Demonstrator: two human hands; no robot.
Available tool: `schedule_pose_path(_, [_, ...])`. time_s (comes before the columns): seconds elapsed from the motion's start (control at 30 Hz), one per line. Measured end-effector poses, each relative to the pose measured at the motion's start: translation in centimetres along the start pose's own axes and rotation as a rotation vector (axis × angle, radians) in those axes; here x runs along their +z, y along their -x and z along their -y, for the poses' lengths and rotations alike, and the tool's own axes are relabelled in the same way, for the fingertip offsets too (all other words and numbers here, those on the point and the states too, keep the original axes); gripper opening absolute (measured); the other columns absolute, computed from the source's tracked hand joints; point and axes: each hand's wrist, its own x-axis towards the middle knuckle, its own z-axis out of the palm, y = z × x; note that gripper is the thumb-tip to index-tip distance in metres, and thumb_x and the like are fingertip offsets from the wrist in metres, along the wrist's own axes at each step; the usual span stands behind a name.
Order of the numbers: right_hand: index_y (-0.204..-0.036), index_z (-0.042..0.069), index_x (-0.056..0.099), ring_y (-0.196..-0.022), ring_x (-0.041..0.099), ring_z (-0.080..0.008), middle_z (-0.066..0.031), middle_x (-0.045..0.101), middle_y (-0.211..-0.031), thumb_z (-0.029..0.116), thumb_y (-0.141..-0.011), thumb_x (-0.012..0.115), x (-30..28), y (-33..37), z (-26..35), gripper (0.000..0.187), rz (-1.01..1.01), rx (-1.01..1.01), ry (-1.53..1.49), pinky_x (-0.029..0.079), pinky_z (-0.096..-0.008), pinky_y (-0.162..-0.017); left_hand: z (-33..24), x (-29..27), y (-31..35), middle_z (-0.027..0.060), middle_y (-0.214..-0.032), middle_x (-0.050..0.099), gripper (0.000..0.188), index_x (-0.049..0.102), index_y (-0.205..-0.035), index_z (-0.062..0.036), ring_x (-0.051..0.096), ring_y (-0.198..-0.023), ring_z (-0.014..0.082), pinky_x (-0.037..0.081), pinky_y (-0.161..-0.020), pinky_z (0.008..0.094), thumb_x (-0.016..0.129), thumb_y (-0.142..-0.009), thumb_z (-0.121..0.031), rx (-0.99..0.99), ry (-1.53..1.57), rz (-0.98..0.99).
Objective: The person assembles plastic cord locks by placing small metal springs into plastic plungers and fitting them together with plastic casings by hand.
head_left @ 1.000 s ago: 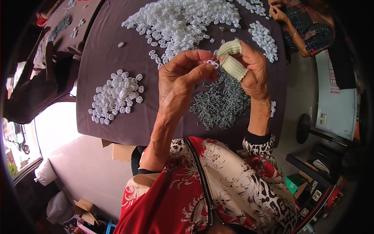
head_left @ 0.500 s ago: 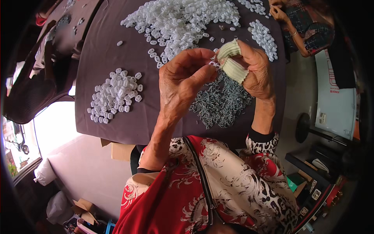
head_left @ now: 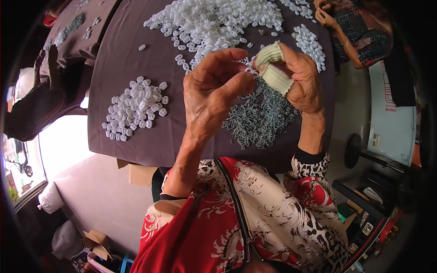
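My left hand (head_left: 210,88) pinches a small white plastic piece with two holes (head_left: 250,71) between thumb and fingertips. Close against it is my right hand (head_left: 302,79), its fingers curled and covered by pale green ribbed cloth sleeves (head_left: 276,78). The right fingertips meet at the white piece; what they grip is too small to make out. Below both hands lies a heap of small grey screws (head_left: 261,120), partly covered by them. To the left is a pile of white plastic pieces (head_left: 136,107).
A large heap of white two-holed pieces (head_left: 214,22) spreads over the far side of the dark tablecloth (head_left: 195,152). A smaller pile of white pieces (head_left: 309,45) lies far right. Beyond it sits another person, a hand (head_left: 325,18) showing. A cardboard box (head_left: 140,174) stands under the near edge.
My left fingers have shifted slightly, and the white piece shows more plainly between them. The right hand remains close against it. At far left, a dark shape has moved, baring more of another table.
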Motion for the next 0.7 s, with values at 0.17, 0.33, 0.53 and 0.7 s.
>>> schedule_pose_path(0.17, [-0.11,-0.005,0.049,-0.075,0.063,-0.0176,-0.0116,0.064,-0.087,0.007,-0.076,0.038,-0.2,0.0,-0.4,0.038,0.004,-0.083,0.097,0.048,-0.0244,-0.07,0.2,-0.2,-0.1,0.0071,-0.078,0.06,0.028,0.053,-0.102,0.0053,0.059,-0.068,0.013,0.05,-0.063,0.0245,0.059,-0.076,0.003,0.013,0.06,0.003])
schedule_pose_path(0.33, [-0.113,-0.005,0.047,-0.076,0.063,-0.0181,-0.0122,0.063,-0.088,0.007,-0.076,0.039,-0.2,0.1,-0.2,0.04,0.017,-0.049,0.099,0.048,-0.0253,-0.071,0.2,-0.2,0.0,0.0075,-0.078,0.06,0.027,0.053,-0.102,0.0055,0.059,-0.067,0.0132,0.05,-0.062,0.0247,0.059,-0.076,0.003,0.024,0.071,0.005])
schedule_pose_path(0.53, [-0.115,-0.005,0.046,-0.078,0.062,-0.0191,-0.0135,0.062,-0.091,0.007,-0.078,0.038,0.5,0.3,-0.9,0.04,-0.018,-0.084,0.011,0.048,-0.027,-0.074,0.2,-0.1,0.0,0.0077,-0.078,0.06,0.027,0.053,-0.102,0.0055,0.059,-0.067,0.0132,0.05,-0.062,0.0246,0.059,-0.076,0.003,0.028,0.072,-0.002])
schedule_pose_path(0.7, [-0.092,-0.002,0.054,-0.07,0.061,-0.0264,-0.0136,0.061,-0.079,0.007,-0.071,0.043,1.2,0.2,-0.9,0.025,-0.143,-0.098,0.044,0.047,-0.0299,-0.064,0.2,0.0,0.2,0.008,-0.079,0.06,0.026,0.054,-0.102,0.0055,0.059,-0.067,0.0131,0.05,-0.062,0.0244,0.059,-0.076,0.004,0.041,0.081,-0.013])
